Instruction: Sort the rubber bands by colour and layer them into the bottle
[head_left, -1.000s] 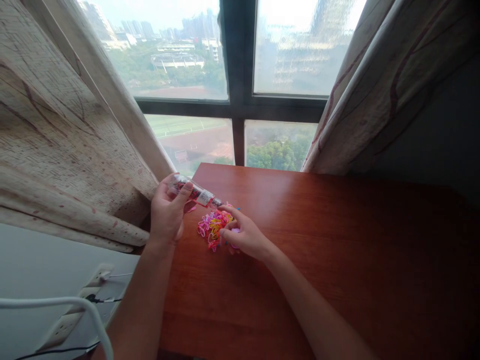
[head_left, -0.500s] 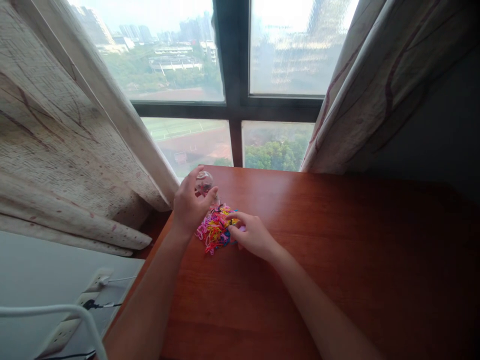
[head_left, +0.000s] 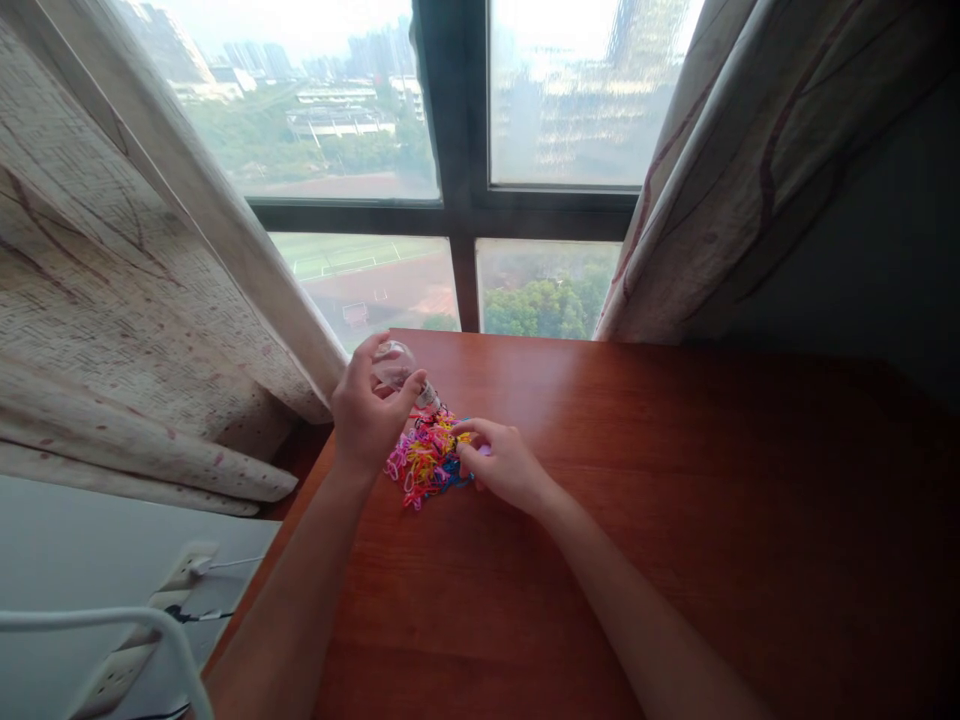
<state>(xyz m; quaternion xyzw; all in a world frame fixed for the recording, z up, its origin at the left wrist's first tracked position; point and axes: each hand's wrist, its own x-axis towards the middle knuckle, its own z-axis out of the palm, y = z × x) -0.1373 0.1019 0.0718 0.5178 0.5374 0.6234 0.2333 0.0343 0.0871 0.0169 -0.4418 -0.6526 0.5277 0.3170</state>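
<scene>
My left hand (head_left: 367, 415) is closed around a clear round bottle (head_left: 397, 365). The bottle is tilted, its narrow neck pointing down and right at a heap of small coloured rubber bands (head_left: 427, 460). A few dark bands show at the mouth, while the bottle's body looks mostly see-through. On the right side of the heap, my right hand (head_left: 506, 465) has its thumb and index finger curled near the bands. A small lilac piece (head_left: 485, 450) shows between these fingers; its kind is unclear, and the other fingers are partly hidden.
The heap lies on a reddish-brown wooden table (head_left: 480, 600), whose left edge runs beside my left forearm. Behind it stands a dark-framed window (head_left: 461, 215), with a patterned curtain (head_left: 150, 250) on the left. Wall sockets (head_left: 187, 565) with plugged cables are at the lower left.
The bottle has tipped so that its neck shows more plainly over the heap. Dark and red bands seen inside its body before no longer show there. My right hand stays almost in place.
</scene>
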